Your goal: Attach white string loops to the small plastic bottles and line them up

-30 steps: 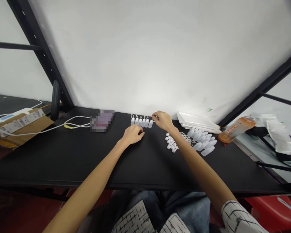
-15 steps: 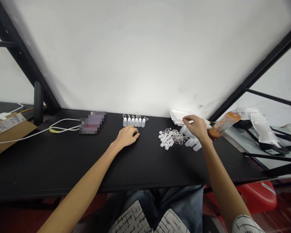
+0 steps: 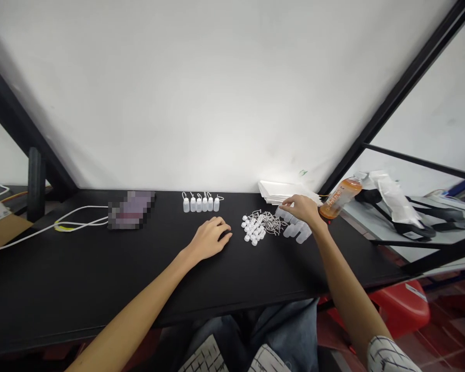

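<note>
My left hand (image 3: 210, 237) rests low over the black table with nothing in it, its fingers loosely bent and the thumb apart. Behind it stands a row of several small white dropper bottles (image 3: 199, 205) with looped cords on their caps. My right hand (image 3: 303, 208) reaches over a group of small translucent bottles without caps (image 3: 295, 229), fingertips close to the farthest ones; its thumb and forefinger are slightly apart. Contact there is hard to make out. Left of those bottles lies a pile of white caps (image 3: 253, 227) with tangled cords (image 3: 272, 223).
White paper sheets (image 3: 281, 191) lie against the wall. An orange drink bottle (image 3: 340, 197) leans at the right, near a pair of black sandals (image 3: 405, 219). A blurred-out flat object (image 3: 130, 209) and a white cable (image 3: 83, 210) lie left, with a cardboard box (image 3: 3, 230).
My left hand has moved away from the bottle row, toward the cap pile. My right hand has come down closer to the loose bottles. The camera view has shifted slightly.
</note>
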`<state>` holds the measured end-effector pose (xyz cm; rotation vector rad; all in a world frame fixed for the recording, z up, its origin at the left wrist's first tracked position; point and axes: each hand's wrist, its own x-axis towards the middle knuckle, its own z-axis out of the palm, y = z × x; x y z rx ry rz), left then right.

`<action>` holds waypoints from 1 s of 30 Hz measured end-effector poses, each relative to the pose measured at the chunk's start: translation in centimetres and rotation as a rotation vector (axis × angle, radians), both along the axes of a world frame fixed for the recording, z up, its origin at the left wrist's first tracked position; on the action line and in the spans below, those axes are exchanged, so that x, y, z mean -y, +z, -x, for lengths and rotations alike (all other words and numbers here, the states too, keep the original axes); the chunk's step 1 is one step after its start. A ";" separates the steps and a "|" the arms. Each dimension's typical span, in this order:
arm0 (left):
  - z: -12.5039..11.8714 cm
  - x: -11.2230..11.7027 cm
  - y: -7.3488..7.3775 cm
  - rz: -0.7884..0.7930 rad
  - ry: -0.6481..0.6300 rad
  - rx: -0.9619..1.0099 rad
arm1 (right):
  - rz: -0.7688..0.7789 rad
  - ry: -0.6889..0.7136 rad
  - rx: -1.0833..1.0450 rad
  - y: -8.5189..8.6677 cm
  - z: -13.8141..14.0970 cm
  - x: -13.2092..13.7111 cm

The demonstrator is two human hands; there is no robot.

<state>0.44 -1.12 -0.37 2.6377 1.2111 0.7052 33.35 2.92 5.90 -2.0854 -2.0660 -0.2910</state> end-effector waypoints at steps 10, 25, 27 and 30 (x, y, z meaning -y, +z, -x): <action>0.4 -0.1 0.6 -0.015 0.037 0.037 | -0.124 -0.001 -0.043 0.8 1.6 0.5; 1.9 -1.2 1.5 0.087 0.185 0.325 | 0.126 0.693 -0.787 -0.2 15.1 0.6; 2.0 -1.4 1.6 0.134 0.111 0.363 | 0.138 0.709 -0.862 -0.9 15.8 1.0; 1.9 -1.4 1.7 0.225 0.037 0.437 | 0.187 0.697 -0.978 -1.8 16.2 1.5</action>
